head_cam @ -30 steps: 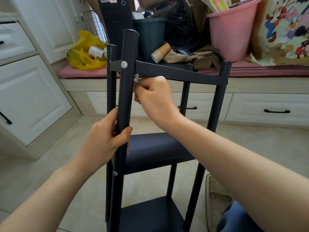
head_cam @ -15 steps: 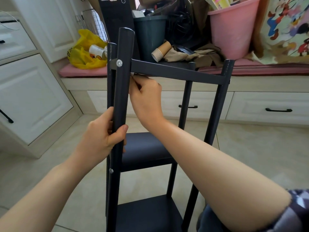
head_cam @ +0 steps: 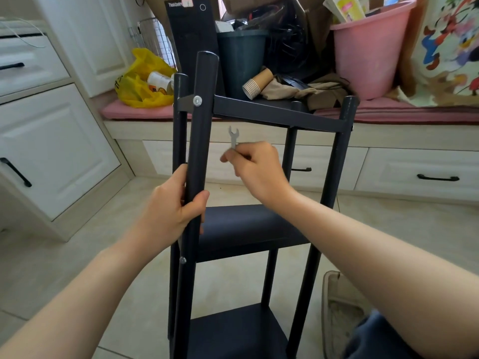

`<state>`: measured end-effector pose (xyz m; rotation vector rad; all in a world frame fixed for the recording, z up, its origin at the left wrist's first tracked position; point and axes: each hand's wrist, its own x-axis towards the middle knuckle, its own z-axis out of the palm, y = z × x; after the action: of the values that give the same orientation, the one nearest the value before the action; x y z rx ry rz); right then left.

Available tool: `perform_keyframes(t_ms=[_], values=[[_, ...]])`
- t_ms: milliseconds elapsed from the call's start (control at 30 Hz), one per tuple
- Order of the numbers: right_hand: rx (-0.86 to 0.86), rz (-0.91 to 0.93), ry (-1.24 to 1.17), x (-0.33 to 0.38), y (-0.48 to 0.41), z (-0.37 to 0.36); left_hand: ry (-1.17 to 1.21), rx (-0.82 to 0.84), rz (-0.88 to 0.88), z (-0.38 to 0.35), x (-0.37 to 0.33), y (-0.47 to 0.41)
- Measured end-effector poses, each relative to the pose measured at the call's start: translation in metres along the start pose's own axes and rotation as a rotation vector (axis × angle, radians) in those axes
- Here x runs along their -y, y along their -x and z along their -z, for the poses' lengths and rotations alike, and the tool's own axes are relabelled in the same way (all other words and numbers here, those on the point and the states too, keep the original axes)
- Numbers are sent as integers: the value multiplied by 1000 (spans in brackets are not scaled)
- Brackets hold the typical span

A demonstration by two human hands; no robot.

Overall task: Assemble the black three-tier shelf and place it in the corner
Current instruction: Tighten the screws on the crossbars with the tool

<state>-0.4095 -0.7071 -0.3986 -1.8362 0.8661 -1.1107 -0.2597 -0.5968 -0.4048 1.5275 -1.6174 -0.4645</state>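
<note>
The tiled floor [head_cam: 98, 255] fills the lower view. A long counter [head_cam: 129, 130] with drawers runs across at 12 o'clock, carrying a pink bucket [head_cam: 368, 60] at 1 o'clock and a yellow bag [head_cam: 140, 92] at 11. The black three-tier shelf [head_cam: 246, 226] stands on the floor in mid-view, near the counter. Its long axis is upright, its posts point to 12 o'clock, and its tiers are stacked one above another. The left hand [head_cam: 171, 211] has its grip clamped round the near-left post [head_cam: 204, 138], between the top and middle tiers. The right hand [head_cam: 256, 172] hovers under the top tier, clear of the shelf, its grip pinched together on a small silver wrench [head_cam: 233, 137]. The wrench stands upright, its open end toward 12 o'clock, short of the top tier's front rail. A silver screw [head_cam: 197, 101] sits in the near-left post at the top tier, at 10 o'clock from the wrench.
</note>
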Motion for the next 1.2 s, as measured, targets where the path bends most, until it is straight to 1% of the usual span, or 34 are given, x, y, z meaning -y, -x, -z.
perform_keyframes(t_ms=[100, 300, 433, 600, 667, 833, 933, 1033, 1067, 1133, 1200], values=[[54, -113, -41, -11, 12, 21, -2, 12, -8, 1, 1, 0], [137, -260, -42, -40, 36, 67, 60, 19, -6, 1, 4, 0], [127, -354, 77, -60, 46, 93, 71, 43, -12, 1, 7, -2], [42, -311, 375, -70, 47, 118, 80, 38, -15, -1, 6, -4], [-6, -323, 397, -73, 47, 124, 90, 30, -14, -2, 4, -4], [-17, -438, 199, -84, 46, 136, 89, 70, -8, 0, -2, 0], [-41, -475, -16, -83, 39, 141, 108, 103, -30, 1, -5, 3], [-77, -473, -228, -80, 35, 145, 158, 128, -28, 0, -9, 6], [-83, -473, -247, -79, 34, 145, 167, 138, -27, -1, -10, 7], [-83, -467, -192, -77, 34, 146, 161, 126, -28, -3, -7, 6], [-75, -451, -108, -75, 36, 146, 121, 62, -12, -2, -1, 3]])
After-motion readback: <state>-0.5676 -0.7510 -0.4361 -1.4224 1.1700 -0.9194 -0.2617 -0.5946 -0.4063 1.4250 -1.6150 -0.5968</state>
